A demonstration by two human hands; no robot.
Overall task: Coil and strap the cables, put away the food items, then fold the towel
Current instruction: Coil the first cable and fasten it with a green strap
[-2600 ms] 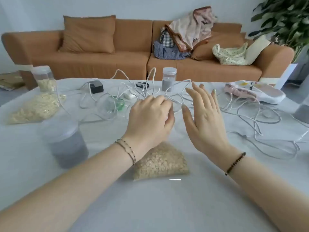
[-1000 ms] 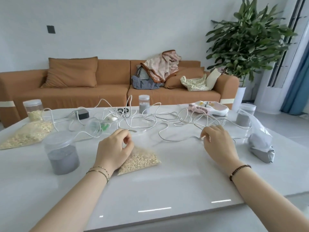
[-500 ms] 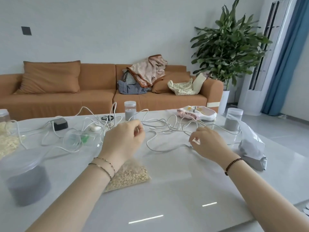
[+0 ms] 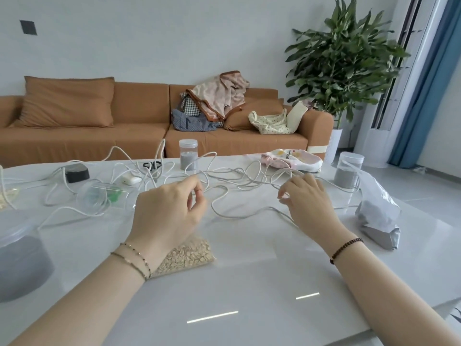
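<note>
A tangle of white cables [image 4: 225, 214] sprawls over the white table [image 4: 249, 283]. My left hand [image 4: 169, 213] hovers above the table's middle, with thumb and forefinger pinching a strand. My right hand [image 4: 308, 204] is a little further right, fingers curled round another stretch of the same cable. A clear bag of oats [image 4: 188, 255] lies under my left wrist. A pink and white towel [image 4: 293, 159] lies bunched at the back right. A grey pouch [image 4: 378, 216] slumps at the right, next to a jar of grey grains [image 4: 348, 171].
More jars stand at the front left [image 4: 22, 258] and back middle [image 4: 188, 154]. A black charger [image 4: 76, 173], a white earbud case [image 4: 131, 180] and a clear bag with green contents [image 4: 104, 196] sit among the cables. A sofa [image 4: 139, 131] and a plant [image 4: 341, 58] are behind.
My hands went from lying close together over the cables to gripping a strand each, spread apart. In the last half second they barely moved.
</note>
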